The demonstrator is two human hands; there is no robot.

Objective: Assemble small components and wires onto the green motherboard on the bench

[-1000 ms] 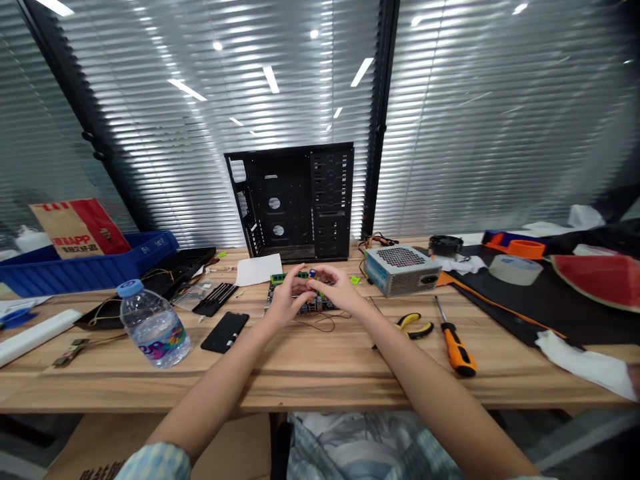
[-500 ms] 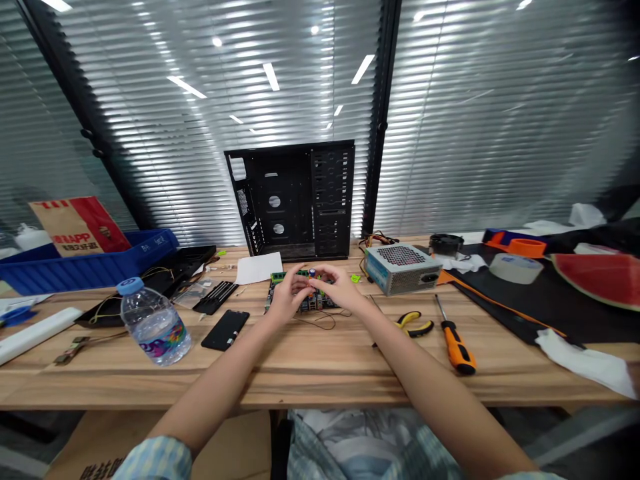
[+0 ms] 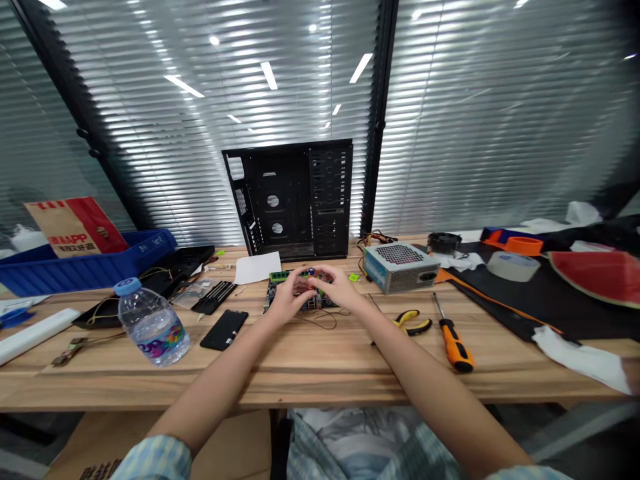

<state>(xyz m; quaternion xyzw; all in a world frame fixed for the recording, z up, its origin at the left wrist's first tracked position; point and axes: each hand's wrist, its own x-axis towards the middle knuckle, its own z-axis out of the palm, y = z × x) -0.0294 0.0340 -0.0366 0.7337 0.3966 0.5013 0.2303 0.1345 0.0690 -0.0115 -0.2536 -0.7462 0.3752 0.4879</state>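
Note:
Both of my hands are close together over a green computer motherboard [image 3: 273, 298] lying flat on the wooden desk [image 3: 110, 383]. My left hand [image 3: 290, 295] covers the board's middle, hiding much of it. My right hand [image 3: 336, 288] has its fingertips near a small blue-topped part [image 3: 311, 272] on the board. A green RAM stick [image 3: 280, 276] lies along the board's far edge. Whether either hand grips something on the board, I cannot tell. A thin dark wire [image 3: 320, 322] loops on the desk just below the board.
A black PC case [image 3: 287, 200] stands behind the board, with a white sheet of paper [image 3: 257, 267] at its left. A power supply [image 3: 400, 268], pliers [image 3: 413, 323] and an orange screwdriver [image 3: 455, 345] lie right; a water bottle [image 3: 153, 325] and black phone [image 3: 224, 329] lie left.
My hands stay over the board with little visible movement. The whole scene sits slightly further left and higher in the picture, from a small head movement.

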